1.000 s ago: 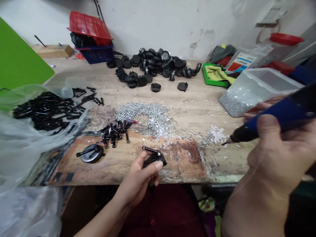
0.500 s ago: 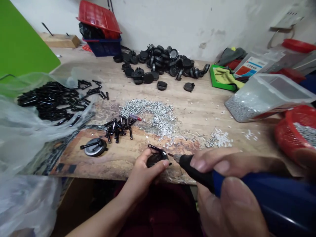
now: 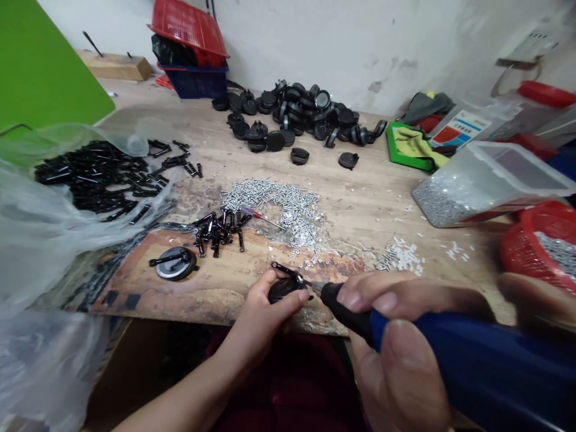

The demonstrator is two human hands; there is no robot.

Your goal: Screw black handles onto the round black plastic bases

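Near the board's front edge my left hand is closed round a round black part. A short black arm with a ring end sits on top of that part and points up to the left. My right hand grips a blue electric screwdriver with a black nose. Its bit meets the joint where the arm joins the round part; the screw there is too small to make out. To the left, a similar round part with an arm on it lies on the worn board.
Small black arms lie beside a pile of silver screws and a hand screwdriver. More arms fill a plastic bag. Black round parts are heaped by the wall. A clear bin and red basket stand right.
My right hand has moved the electric screwdriver slightly left, bringing its bit up to the joint. My left hand keeps its hold. The whole view has shifted a little.
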